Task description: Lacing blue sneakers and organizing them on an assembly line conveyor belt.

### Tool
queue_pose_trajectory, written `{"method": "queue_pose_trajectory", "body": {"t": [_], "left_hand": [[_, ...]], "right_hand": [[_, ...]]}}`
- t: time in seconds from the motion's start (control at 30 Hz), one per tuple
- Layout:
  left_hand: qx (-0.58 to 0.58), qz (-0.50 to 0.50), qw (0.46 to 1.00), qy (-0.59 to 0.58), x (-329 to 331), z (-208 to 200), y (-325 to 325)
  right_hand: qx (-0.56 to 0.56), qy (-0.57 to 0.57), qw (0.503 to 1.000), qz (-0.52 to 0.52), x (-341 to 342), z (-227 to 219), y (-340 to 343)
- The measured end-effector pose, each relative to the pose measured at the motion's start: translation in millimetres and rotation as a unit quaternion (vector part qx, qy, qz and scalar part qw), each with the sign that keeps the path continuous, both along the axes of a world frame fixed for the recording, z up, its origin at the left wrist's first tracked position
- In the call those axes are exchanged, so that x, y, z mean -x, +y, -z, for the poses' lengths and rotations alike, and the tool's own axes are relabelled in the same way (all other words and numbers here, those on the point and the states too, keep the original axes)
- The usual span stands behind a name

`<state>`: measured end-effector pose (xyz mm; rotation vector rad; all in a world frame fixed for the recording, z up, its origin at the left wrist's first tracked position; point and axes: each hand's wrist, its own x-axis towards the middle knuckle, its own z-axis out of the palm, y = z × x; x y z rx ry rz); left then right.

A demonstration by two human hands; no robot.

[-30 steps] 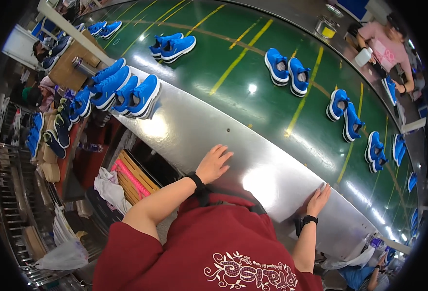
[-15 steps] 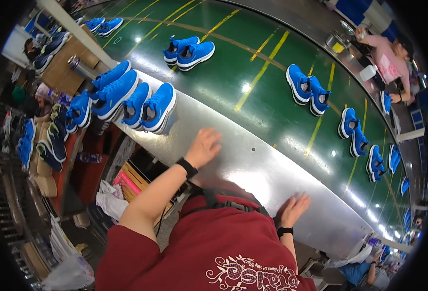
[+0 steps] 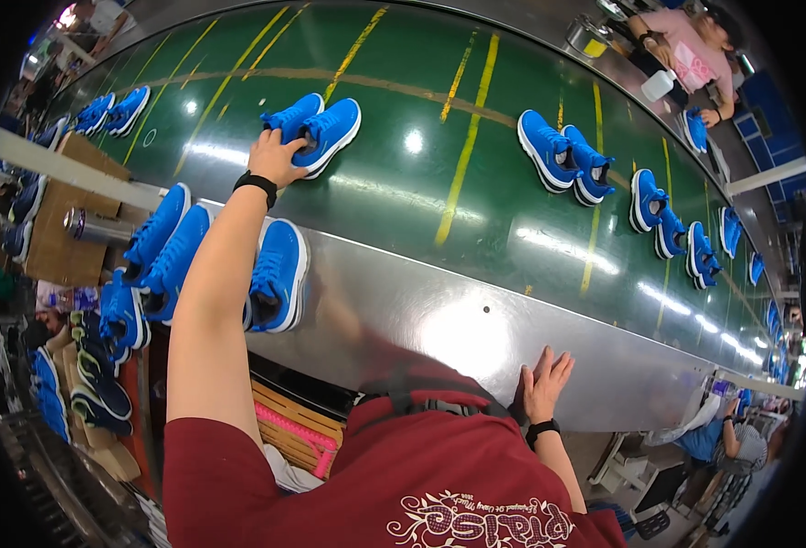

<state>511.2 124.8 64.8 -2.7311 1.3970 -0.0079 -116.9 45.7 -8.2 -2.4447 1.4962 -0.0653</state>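
On the green conveyor belt (image 3: 366,210) my left hand (image 3: 276,158) is closed at the heel ends of a pair of blue sneakers. The right shoe of the pair (image 3: 332,131) shows its white sole; the left shoe (image 3: 295,112) is partly covered by my fingers. Exactly how the fingers hook into the openings is hidden. My right hand (image 3: 544,388) lies open at the metal ledge (image 3: 394,301), fingers spread, holding nothing. Beneath my left forearm, a blue sneaker (image 3: 279,274) stands on the ledge, its neighbour mostly covered by the arm.
More blue sneakers (image 3: 176,260) crowd the ledge's left end, beside a metal cylinder (image 3: 101,225) and a slanted white post (image 3: 65,169). Further pairs (image 3: 549,151) lie along the belt to the right. Across the belt, a person in pink (image 3: 690,59) handles a blue shoe (image 3: 694,130).
My left hand has moved from above the ledge forward and left onto the pair of sneakers on the belt. My right hand stays near the ledge. The view has shifted.
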Motion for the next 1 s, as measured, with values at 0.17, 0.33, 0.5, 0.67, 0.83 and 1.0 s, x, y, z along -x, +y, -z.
{"method": "queue_pose_trajectory", "body": {"t": [0.17,0.33,0.5,0.67,0.83,1.0], "left_hand": [[-0.105,-0.098,0.988,0.049,-20,28,-10],[-0.121,-0.057,0.991,0.007,9,14,-29],[0.015,0.005,0.990,0.140,97,-14,-37],[0.119,0.116,0.967,0.193,230,1,-14],[0.107,0.217,0.947,0.209,377,-15,-22],[0.056,0.248,0.904,0.344,450,-4,-15]], "right_hand": [[-0.001,0.032,0.999,0.000,-9,0,0],[-0.007,0.051,0.999,0.009,-13,-2,4],[-0.005,0.026,1.000,0.008,-14,-5,5],[-0.175,-0.212,0.962,0.007,-29,-29,-26],[-0.218,-0.312,0.925,-0.022,-47,-82,-22],[-0.211,-0.309,0.927,-0.015,-13,-63,-33]]}}
